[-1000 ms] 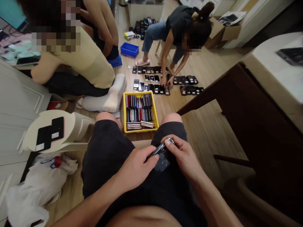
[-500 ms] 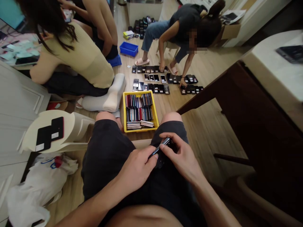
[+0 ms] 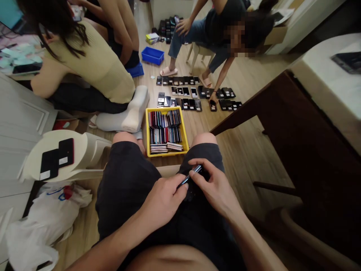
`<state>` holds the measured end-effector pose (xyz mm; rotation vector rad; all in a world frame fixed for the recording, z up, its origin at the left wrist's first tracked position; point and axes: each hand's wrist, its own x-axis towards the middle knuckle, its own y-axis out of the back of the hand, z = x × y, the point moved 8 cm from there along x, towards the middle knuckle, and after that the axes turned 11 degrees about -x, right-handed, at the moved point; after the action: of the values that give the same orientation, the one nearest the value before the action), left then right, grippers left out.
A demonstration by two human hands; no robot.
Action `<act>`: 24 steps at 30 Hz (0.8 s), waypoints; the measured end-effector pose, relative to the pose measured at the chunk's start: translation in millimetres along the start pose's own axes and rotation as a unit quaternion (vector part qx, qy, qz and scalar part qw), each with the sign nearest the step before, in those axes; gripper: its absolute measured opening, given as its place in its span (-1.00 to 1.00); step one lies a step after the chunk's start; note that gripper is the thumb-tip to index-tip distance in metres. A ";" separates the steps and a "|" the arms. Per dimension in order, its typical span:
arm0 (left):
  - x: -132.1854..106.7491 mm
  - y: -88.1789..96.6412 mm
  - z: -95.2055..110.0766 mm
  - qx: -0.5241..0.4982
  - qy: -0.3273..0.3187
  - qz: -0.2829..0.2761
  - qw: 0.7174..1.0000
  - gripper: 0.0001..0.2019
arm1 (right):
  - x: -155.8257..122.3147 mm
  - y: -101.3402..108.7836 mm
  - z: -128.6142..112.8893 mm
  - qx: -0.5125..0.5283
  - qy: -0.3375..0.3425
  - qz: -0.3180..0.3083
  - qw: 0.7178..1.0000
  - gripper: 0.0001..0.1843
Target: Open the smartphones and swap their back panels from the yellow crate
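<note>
Over my lap a dark smartphone (image 3: 194, 171) with a shiny edge is held tilted, seen nearly edge-on. My left hand (image 3: 166, 194) grips its lower end between thumb and fingers. My right hand (image 3: 213, 184) pinches its upper end, thumb on the near edge and index finger curled round the top. Most of the phone's faces are hidden. Beyond my knees a yellow crate (image 3: 186, 145) on the floor holds tightly packed rows of phones (image 3: 165, 135), some upright and some lying stacked at the front.
Rows of phones (image 3: 180, 102) lie on the floor, where a co-worker's hand (image 3: 213, 98) touches one. A blue bin (image 3: 152, 56) stands behind. Two dark tablets (image 3: 66, 152) rest on a cream stool (image 3: 31, 162) at left, above white plastic bags (image 3: 56, 210). A dark wooden table (image 3: 270, 124) stands right.
The co-worker's one hand has lifted from the phone rows to their knee; the other has moved a phone slightly left. My hands and the phone stay almost still.
</note>
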<state>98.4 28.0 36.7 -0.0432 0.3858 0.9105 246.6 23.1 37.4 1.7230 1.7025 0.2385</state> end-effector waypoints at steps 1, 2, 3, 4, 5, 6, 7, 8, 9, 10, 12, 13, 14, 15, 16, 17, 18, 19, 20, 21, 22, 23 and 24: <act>0.2 -0.5 -0.9 -0.001 0.001 -0.002 1.000 -0.79 | 0.6 -0.9 2.5 0.009 -0.007 0.004 1.000 -0.70; 0.4 -0.7 -1.9 -0.003 0.002 -0.002 1.000 -0.79 | 1.3 -1.9 4.9 0.016 -0.013 0.006 1.000 -0.69; 0.6 -0.7 -3.1 -0.005 0.004 -0.002 1.000 -0.79 | 2.1 -2.6 7.1 0.021 -0.017 0.007 1.000 -0.67; 0.8 -0.5 -4.0 -0.009 0.005 -0.002 1.000 -0.78 | 3.0 -2.7 8.9 0.027 -0.020 0.007 0.999 -0.65; 1.0 -0.2 -4.7 -0.014 0.005 -0.003 1.000 -0.78 | 4.0 -2.0 10.3 0.036 -0.022 0.008 0.999 -0.63; 1.2 0.1 -5.3 -0.021 0.004 -0.004 1.000 -0.77 | 4.9 -0.8 11.3 0.050 -0.022 0.007 0.998 -0.61; 1.3 0.5 -6.0 -0.029 0.004 -0.006 1.000 -0.77 | 5.9 0.6 11.9 0.067 -0.020 0.004 0.998 -0.60; 1.3 0.7 -7.0 -0.039 0.005 -0.010 0.999 -0.76 | 6.7 1.4 12.2 0.085 -0.017 -0.005 0.996 -0.60; 1.4 0.5 -8.2 -0.051 0.007 -0.016 0.999 -0.75 | 7.5 1.7 12.5 0.101 -0.012 -0.017 0.995 -0.61; 1.4 -0.1 -9.4 -0.063 0.007 -0.023 0.998 -0.74 | 7.9 1.2 12.7 0.116 -0.007 -0.032 0.993 -0.63; 1.5 -2.3 -12.3 -0.082 0.008 -0.038 0.996 -0.71 | 7.8 -1.0 14.0 0.133 -0.001 -0.058 0.989 -0.66; 1.6 -3.5 -13.9 -0.085 0.008 -0.041 0.996 -0.70 | 7.4 -2.2 15.1 0.133 0.001 -0.064 0.989 -0.67; 1.7 -4.5 -16.0 -0.082 0.009 -0.040 0.996 -0.69 | 6.8 -3.0 16.0 0.128 0.002 -0.064 0.990 -0.67; 1.8 -5.0 -18.3 -0.072 0.011 -0.033 0.997 -0.67 | 6.0 -3.6 16.7 0.118 0.003 -0.059 0.991 -0.67; 1.9 -5.2 -20.6 -0.056 0.014 -0.023 0.998 -0.67 | 5.2 -4.3 17.2 0.104 0.004 -0.054 0.993 -0.66; 2.0 -5.1 -22.9 -0.037 0.017 -0.011 0.999 -0.66 | 4.5 -5.0 17.3 0.090 0.004 -0.049 0.995 -0.65; 2.1 -4.7 -24.7 -0.015 0.018 0.002 1.000 -0.65 | 4.0 -5.7 17.1 0.077 0.006 -0.045 0.996 -0.64; 2.2 -4.4 -26.0 0.008 0.017 0.014 1.000 -0.63 | 3.9 -6.5 16.7 0.065 0.008 -0.042 0.997 -0.64; 2.5 -4.1 -27.0 0.028 0.014 0.023 0.999 -0.62 | 4.3 -7.2 16.1 0.056 0.011 -0.042 0.997 -0.64; 3.0 -3.9 -27.7 0.045 0.010 0.029 0.999 -0.61 | 5.1 -7.9 15.5 0.049 0.015 -0.041 0.998 -0.64; 3.7 -4.0 -28.3 0.058 0.005 0.032 0.998 -0.60 | 6.3 -8.4 14.7 0.043 0.020 -0.041 0.998 -0.65; 4.4 -4.1 -28.6 0.069 0.000 0.034 0.997 -0.60 | 7.5 -8.7 13.9 0.039 0.025 -0.040 0.998 -0.66; 5.0 -4.4 -28.7 0.075 -0.006 0.033 0.997 -0.59 | 8.5 -8.8 12.7 0.035 0.028 -0.039 0.998 -0.68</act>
<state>95.8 23.4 7.8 0.1141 0.4463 0.9449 247.9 25.8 20.1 1.7099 1.8353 0.1946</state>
